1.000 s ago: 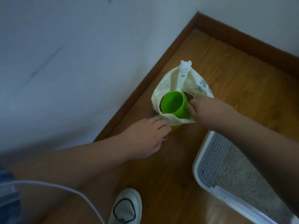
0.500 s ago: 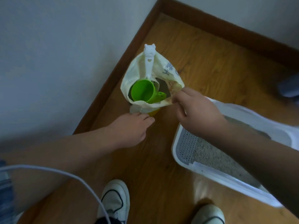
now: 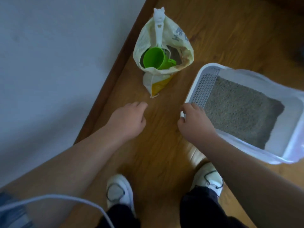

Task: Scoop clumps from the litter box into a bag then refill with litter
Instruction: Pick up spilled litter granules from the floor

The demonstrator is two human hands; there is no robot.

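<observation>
On the wood floor [image 3: 158, 145], close to the skirting along the wall, stands a pale plastic litter bag [image 3: 148, 46] with its mouth open and printed lettering on one side. A green cup [image 3: 156, 59], smooth and round with a small handle, lies tilted inside the mouth. A white scoop [image 3: 158, 30] leans in beside it, its long handle sticking up past the bag's rim and ending in a small animal-shaped head. Dark litter shows in the bag behind the cup.

Right of the bag sits the litter box [image 3: 197, 79], white plastic with rounded corners, a perforated mesh panel at its near end and coarse grey litter [image 3: 238, 109] filling the tray. A thin translucent white liner [image 3: 271, 83] drapes over its rim.

The right hand [image 3: 195, 124] rests on the box's near corner, fingers curled over the rim. The left hand [image 3: 127, 120] hangs over bare floor just short of the bag's bottom corner, fingers loosely curled and holding nothing, clear of the bag. Two white shoes [image 3: 119, 193] stand on the floor below the hands.
</observation>
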